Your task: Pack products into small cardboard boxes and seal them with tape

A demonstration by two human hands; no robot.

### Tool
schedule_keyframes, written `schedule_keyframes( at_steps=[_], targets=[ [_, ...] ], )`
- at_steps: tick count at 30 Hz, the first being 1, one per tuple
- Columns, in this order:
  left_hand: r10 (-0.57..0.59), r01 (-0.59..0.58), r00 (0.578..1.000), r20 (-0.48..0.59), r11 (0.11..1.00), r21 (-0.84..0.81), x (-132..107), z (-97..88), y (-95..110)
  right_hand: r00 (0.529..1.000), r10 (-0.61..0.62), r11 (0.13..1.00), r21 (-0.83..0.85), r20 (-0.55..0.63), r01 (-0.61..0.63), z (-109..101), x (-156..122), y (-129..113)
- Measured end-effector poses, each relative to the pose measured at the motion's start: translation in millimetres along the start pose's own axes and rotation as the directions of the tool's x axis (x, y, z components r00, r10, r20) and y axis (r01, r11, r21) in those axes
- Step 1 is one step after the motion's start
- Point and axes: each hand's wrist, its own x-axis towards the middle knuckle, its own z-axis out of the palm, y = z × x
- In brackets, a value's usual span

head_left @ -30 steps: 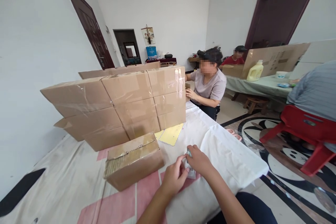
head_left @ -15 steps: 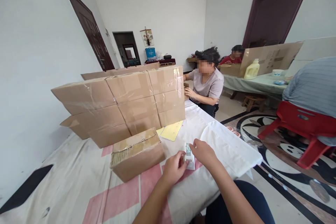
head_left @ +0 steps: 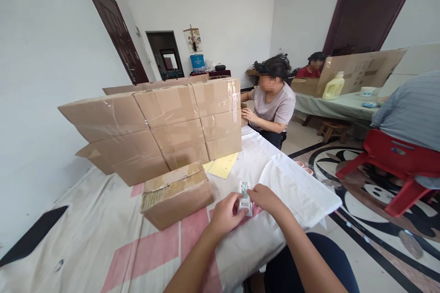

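A small white packet point(head_left: 244, 197) with a green mark stands between my two hands just above the cloth-covered table point(head_left: 85, 242). My left hand point(head_left: 225, 214) pinches its left side with closed fingers. My right hand point(head_left: 265, 198) grips its right side from above, fingers closed too. A single cardboard box point(head_left: 176, 193) lies on the table just left of my left hand. Behind it a wall of taped cardboard boxes point(head_left: 161, 123) is stacked two high.
Yellow sheets point(head_left: 223, 166) lie in front of the box stack. A folded white cloth point(head_left: 299, 192) covers the table's right corner. One person point(head_left: 273, 105) sits past the stack; another point(head_left: 409, 114) sits on a red chair point(head_left: 395, 160) at right. A jug point(head_left: 334, 86) stands on the far table.
Both hands have kept hold of the small packet and turned it more upright. The view has shifted slightly; the boxes have not moved.
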Motion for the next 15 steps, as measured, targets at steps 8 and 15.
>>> schedule_keyframes(
  at_steps=[8, 15],
  targets=[
    [-0.019, 0.019, 1.0, -0.003, 1.0, -0.023, -0.6, 3.0, -2.5, 0.999, -0.028, 0.999, 0.025, -0.016, 0.029, 0.5, -2.1, -1.0],
    [-0.018, 0.018, 1.0, 0.008, 0.999, -0.028, -0.6, 3.7, -4.6, 0.999, -0.041, 0.996, 0.082, 0.03, 0.039, 3.1, -0.9, -1.0]
  ],
)
